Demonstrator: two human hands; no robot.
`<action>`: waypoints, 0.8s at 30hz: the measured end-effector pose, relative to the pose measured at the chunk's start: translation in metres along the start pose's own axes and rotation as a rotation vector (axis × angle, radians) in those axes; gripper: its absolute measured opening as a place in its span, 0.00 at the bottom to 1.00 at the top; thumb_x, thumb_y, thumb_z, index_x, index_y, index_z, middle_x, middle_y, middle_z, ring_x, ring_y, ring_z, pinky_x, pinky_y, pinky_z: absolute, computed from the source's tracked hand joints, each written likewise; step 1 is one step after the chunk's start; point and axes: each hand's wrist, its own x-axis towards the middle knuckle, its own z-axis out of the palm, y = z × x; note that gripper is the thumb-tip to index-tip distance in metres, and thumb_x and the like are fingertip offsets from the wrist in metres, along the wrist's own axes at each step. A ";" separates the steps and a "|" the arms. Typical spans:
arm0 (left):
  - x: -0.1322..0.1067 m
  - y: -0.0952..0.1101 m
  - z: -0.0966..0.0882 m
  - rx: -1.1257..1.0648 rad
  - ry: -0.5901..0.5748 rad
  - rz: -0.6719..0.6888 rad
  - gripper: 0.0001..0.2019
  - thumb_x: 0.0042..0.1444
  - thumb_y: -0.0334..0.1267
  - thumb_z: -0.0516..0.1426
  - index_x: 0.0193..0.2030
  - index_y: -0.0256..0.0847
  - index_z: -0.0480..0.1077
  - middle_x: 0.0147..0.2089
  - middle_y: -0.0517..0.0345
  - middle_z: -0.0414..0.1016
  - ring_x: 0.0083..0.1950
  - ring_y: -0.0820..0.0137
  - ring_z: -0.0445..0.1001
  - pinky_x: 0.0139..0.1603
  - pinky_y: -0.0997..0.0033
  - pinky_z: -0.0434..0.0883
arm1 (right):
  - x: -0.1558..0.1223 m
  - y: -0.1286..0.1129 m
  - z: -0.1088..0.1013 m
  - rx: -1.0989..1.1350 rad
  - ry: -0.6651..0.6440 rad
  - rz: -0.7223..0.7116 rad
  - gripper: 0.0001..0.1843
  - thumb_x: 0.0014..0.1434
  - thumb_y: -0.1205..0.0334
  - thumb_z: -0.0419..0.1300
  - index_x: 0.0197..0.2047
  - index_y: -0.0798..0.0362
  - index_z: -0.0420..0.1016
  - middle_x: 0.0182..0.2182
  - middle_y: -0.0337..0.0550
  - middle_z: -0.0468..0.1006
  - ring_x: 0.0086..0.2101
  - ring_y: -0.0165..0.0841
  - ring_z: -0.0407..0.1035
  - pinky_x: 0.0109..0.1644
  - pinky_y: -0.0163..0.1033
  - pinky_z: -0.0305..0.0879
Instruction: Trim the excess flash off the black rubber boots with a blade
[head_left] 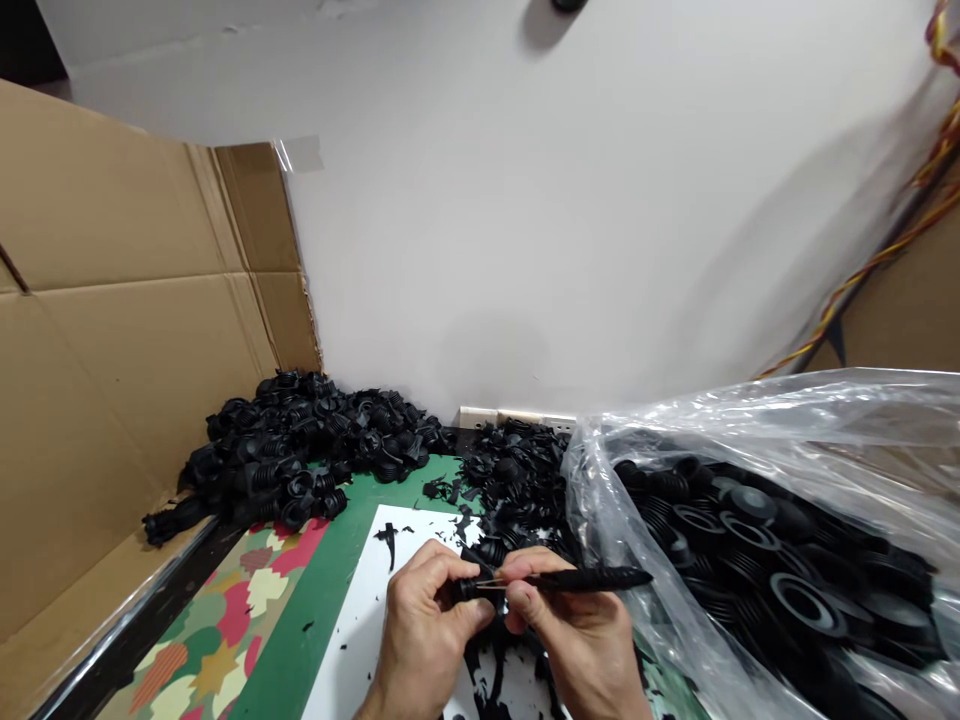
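Note:
My left hand (431,625) pinches a small black ribbed rubber part (466,588) between thumb and fingers; the hand covers much of it. In my right hand (570,625) are tweezers (585,580) with a dark, tapering handle and thin metal prongs. The prongs point left and meet the rubber part, though whether they grip it I cannot tell. Both hands are above a white sheet (360,580) strewn with black rubber scraps (491,670). Just beyond my hands lies a heap of black trimmings (517,475).
Black ribbed rubber parts (300,440) are piled at the back left by a cardboard wall (127,330). On the right, a clear plastic bag (600,490) holds larger black rubber parts (806,600). A green mat (292,620) and patterned paper (225,640) lie left of the sheet.

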 end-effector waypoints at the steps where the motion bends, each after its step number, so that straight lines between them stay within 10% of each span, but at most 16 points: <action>1: 0.000 0.000 0.000 -0.001 0.002 -0.001 0.04 0.40 0.27 0.62 0.25 0.39 0.76 0.27 0.59 0.68 0.28 0.69 0.66 0.27 0.73 0.62 | 0.000 0.000 0.000 -0.005 -0.002 -0.011 0.07 0.50 0.57 0.66 0.28 0.52 0.78 0.27 0.41 0.76 0.19 0.28 0.67 0.23 0.33 0.67; 13: -0.003 0.003 0.003 -0.022 -0.041 0.028 0.02 0.40 0.30 0.63 0.23 0.39 0.75 0.25 0.60 0.66 0.27 0.69 0.64 0.27 0.73 0.60 | 0.000 -0.001 -0.002 -0.405 0.006 -0.512 0.05 0.57 0.65 0.59 0.31 0.50 0.76 0.26 0.44 0.76 0.25 0.33 0.71 0.25 0.35 0.67; 18: -0.003 0.006 0.006 -0.057 -0.019 0.049 0.06 0.38 0.26 0.61 0.24 0.40 0.75 0.25 0.60 0.66 0.28 0.69 0.65 0.29 0.72 0.61 | 0.016 -0.004 -0.020 -0.468 0.338 -0.278 0.06 0.56 0.59 0.61 0.30 0.51 0.74 0.20 0.38 0.74 0.16 0.29 0.67 0.20 0.34 0.67; 24: 0.001 0.001 0.005 -0.143 0.014 0.005 0.05 0.36 0.27 0.63 0.24 0.39 0.75 0.25 0.61 0.66 0.28 0.69 0.64 0.27 0.72 0.61 | 0.010 0.001 -0.012 -0.085 0.217 -0.076 0.15 0.55 0.49 0.60 0.34 0.54 0.73 0.32 0.46 0.78 0.25 0.37 0.76 0.24 0.38 0.74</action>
